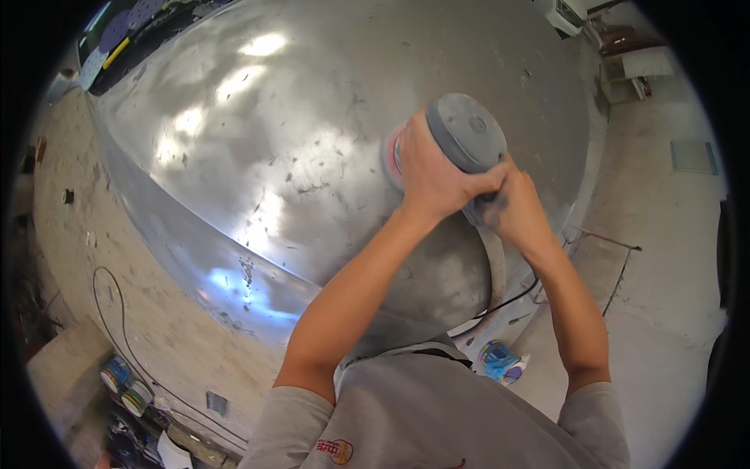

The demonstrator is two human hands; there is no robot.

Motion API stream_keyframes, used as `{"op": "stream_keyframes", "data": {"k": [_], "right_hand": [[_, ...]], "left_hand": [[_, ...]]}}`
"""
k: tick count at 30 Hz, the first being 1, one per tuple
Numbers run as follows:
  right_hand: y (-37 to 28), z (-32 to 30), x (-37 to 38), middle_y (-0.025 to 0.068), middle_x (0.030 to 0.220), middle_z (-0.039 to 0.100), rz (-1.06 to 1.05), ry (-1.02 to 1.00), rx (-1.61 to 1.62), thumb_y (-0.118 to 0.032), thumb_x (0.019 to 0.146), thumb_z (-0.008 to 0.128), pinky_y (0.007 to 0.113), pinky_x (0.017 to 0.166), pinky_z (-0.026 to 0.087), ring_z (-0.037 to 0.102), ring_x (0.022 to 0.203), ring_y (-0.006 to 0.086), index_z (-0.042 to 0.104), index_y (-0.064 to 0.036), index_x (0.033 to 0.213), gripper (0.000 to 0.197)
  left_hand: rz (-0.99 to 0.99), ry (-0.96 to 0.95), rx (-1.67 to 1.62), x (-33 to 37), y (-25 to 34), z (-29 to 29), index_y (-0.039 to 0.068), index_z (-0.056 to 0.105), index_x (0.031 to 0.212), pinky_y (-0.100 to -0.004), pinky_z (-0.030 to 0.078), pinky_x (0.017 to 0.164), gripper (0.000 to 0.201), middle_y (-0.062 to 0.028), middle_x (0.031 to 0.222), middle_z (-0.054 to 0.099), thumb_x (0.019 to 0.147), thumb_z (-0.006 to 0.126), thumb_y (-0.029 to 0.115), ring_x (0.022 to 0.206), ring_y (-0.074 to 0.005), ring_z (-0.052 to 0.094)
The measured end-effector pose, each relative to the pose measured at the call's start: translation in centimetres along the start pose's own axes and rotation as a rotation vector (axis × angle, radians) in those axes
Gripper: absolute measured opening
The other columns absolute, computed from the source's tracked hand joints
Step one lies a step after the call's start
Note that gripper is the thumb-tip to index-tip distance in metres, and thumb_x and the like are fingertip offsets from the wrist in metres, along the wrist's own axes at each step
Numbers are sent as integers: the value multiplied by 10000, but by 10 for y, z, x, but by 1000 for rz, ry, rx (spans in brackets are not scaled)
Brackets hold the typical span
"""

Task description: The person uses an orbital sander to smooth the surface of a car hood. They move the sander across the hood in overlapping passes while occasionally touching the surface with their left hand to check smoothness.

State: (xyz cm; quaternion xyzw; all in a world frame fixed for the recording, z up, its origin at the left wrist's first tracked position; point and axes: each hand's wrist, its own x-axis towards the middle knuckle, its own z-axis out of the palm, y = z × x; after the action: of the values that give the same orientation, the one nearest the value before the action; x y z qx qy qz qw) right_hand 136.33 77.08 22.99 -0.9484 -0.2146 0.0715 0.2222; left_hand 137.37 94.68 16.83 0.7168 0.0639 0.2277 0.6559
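Note:
A grey power sander point(469, 129) with a round top is tilted against a bare, shiny metal vehicle panel point(336, 86). The pinkish edge of its pad point(394, 160) shows on the left, close against the metal. My left hand point(430, 168) is wrapped over the sander's body, thumb toward the right. My right hand point(517, 205) grips its lower right side, and the grip itself is mostly hidden under the fingers. Scratches and dark specks mark the panel, with bright reflections on its left part. A dark cord point(508, 301) runs below my right forearm.
Several round sanding discs point(116, 31) lie at the top left edge beside a yellow strip. Two cans point(126, 387) stand on the floor at lower left near a looped cable point(125, 328). Another can point(494, 356) with blue wrapping stands below the panel. Thin rods point(621, 273) rest at right.

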Motion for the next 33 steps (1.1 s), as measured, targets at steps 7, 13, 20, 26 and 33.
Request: {"op": "stream_keyframes", "data": {"k": [7,13,20,26,33], "right_hand": [[-25,-9,-28,248,929,750,71,-109,89,60,681,684,433,851,575,737,949,437,606,64,1323,646],[-24,-14,-16,233,1213,758,231,-219,93,117,618,603,371,1098,485,691,1267,336,795,-1,1051,487],[-29,-11,-13,234,902,751,68,-79,55,113,673,625,406,1009,555,732,893,456,777,-8,1066,437],[-36,-8,-15,253,1008,751,72,-102,79,75,721,629,440,938,560,729,997,432,647,33,1302,583],[-31,-7,-11,243,976,773,99,-106,128,94,656,623,419,1046,541,746,997,438,761,23,975,354]], "left_hand": [[228,122,122,-44,19,-11,-27,526,1295,-480,501,967,1081,-194,1178,632,490,1008,510,1111,-394,619],[-25,0,-2,-35,6,0,-52,506,1313,-523,477,988,1127,-248,1198,619,496,999,547,1131,-448,605],[-20,23,53,-36,14,-6,-32,523,1326,-504,504,995,1114,-202,1157,677,508,1014,544,1095,-385,666],[-38,-32,56,-35,15,-16,-33,495,1271,-476,524,969,1059,-203,1185,662,537,1010,531,1120,-349,659],[-12,63,34,-43,11,-14,-19,550,1308,-490,521,965,1060,-179,1180,667,528,1001,539,1089,-370,659]]}}
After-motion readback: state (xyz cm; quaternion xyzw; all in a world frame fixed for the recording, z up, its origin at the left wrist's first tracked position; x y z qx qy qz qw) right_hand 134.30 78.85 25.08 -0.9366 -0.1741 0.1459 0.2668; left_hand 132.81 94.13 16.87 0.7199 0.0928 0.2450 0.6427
